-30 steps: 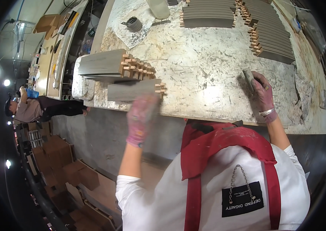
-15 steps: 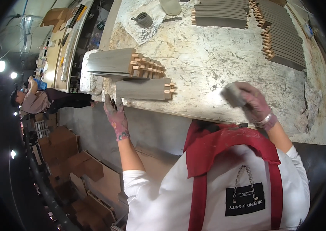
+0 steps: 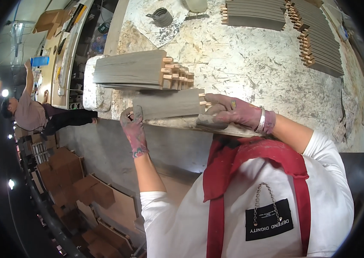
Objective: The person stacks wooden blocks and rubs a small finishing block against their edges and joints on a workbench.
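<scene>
1. The grey board (image 3: 169, 103) lies flat along the near edge of the worktop (image 3: 250, 73), toward its left corner. It sits so close to that edge that an uneven push could tip or slide it off.

2. From where I stand, the left hand (image 3: 133, 129) has its fingers bent against the board's left end; I can't tell whether they grip it. If they are only resting there, pressure from the other end could swing the board round.

3. The right hand (image 3: 238, 114) has its lower fingers closed on a grey block (image 3: 212, 123), with the upper ones stretched to the wooden pegs (image 3: 202, 99) at the board's right end. Doing both at once might loosen the hold, and the block, right at the near edge, could drop to the floor.

4. Those pegs stick out bare. A careless knock from the block could chip or bend one.

5. Just behind the board, the stack of boards (image 3: 128, 69) has uneven peg ends jutting to the right. Should the board be shoved away from the near edge, it might bump that stack and skew it.
</scene>
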`<state>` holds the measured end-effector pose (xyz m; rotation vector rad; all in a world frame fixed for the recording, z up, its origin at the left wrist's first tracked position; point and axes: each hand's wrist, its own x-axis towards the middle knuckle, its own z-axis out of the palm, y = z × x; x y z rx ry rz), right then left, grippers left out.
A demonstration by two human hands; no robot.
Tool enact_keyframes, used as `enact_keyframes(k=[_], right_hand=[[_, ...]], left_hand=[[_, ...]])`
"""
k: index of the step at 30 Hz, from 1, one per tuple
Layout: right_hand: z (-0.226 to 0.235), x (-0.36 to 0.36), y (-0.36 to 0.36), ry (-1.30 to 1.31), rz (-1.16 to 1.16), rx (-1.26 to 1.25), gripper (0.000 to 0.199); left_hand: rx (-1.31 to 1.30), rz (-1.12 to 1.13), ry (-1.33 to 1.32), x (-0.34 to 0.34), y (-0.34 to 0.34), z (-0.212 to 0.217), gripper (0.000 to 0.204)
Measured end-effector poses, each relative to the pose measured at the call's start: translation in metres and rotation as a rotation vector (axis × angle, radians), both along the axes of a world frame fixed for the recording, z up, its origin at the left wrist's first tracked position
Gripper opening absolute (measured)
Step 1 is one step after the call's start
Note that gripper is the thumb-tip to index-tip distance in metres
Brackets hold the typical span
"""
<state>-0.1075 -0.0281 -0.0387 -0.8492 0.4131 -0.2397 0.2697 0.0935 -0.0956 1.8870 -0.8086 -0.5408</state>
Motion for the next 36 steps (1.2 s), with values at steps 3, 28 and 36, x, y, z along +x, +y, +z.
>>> enact_keyframes(k=[3, 28, 36], right_hand=[[-0.018, 0.0, 0.009, -0.059, -0.072, -0.015, 0.088], [0.006, -0.138, -0.026, 0.219, -0.108, -0.449, 0.083], [0.033, -0.185, -0.008, 0.642, -0.677, -0.59, 0.059]], left_hand=[[-0.09, 0.095, 0.008, -0.036, -0.008, 0.007, 0.052], [0.036, -0.273, 0.668, -0.181, 0.026, 0.074, 0.025], [0.115, -0.492, 0.421, -0.274, -0.005, 0.061, 0.03]])
